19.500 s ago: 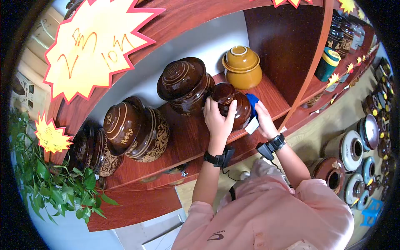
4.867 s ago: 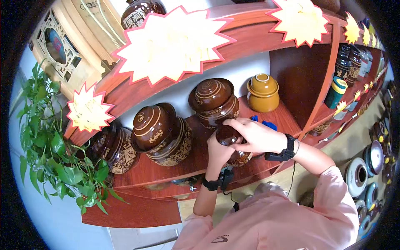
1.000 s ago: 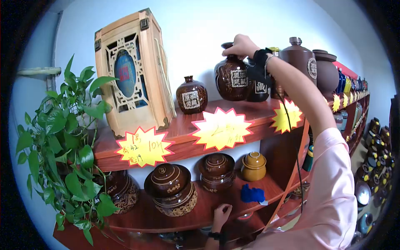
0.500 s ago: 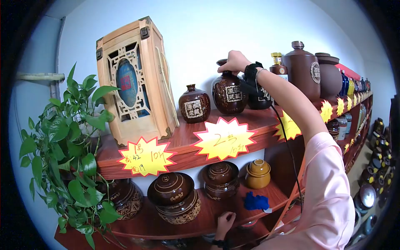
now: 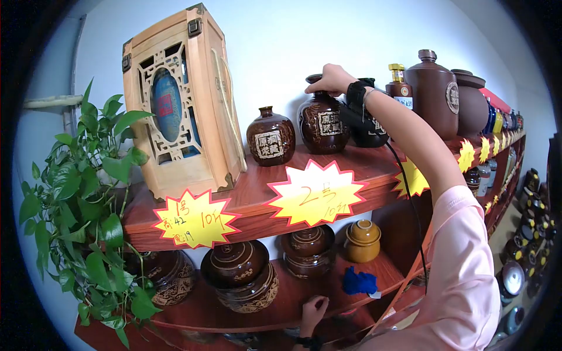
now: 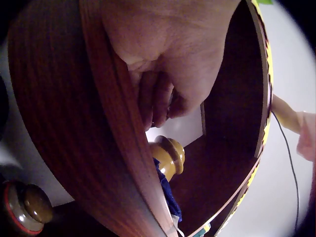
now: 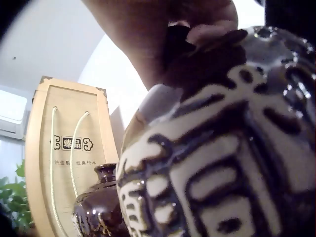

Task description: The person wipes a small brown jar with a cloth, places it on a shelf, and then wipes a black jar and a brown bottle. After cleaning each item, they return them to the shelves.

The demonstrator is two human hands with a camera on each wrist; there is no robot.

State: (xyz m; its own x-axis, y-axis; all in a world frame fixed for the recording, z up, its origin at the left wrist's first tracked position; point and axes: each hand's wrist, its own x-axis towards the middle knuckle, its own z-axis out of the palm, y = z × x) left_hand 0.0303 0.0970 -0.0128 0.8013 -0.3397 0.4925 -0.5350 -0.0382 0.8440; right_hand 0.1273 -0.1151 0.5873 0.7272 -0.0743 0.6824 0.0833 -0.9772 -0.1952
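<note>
My right hand [image 5: 332,79] pinches the neck of a glossy brown bottle [image 5: 324,130] on the upper shelf; its pale raised lettering fills much of the right wrist view, with the hand [image 7: 148,34] above it. A smaller brown bottle [image 5: 270,143] stands to its left and a black one [image 5: 370,131] close on its right. Lower down, my left hand [image 5: 314,310] is at the lower shelf's front edge, fingers loosely curled. The left wrist view shows this hand [image 6: 170,54] over the shelf edge, with nothing clearly visible in its grasp. A crumpled blue cloth [image 5: 360,282] lies nearby.
A wooden box [image 5: 181,111] and leafy plant [image 5: 76,216] are left. Large brown jars [image 5: 436,96] stand right. Lidded pots [image 5: 240,278] and a yellow pot [image 5: 362,241] occupy the lower shelf. Star-shaped signs [image 5: 318,192] line the upper edge; a black cable [image 5: 417,216] hangs down.
The brown bottle went from the lower shelf, where both hands were on it, to the upper one. Over the last second my right hand lowered it slightly; the blue cloth was left below.
</note>
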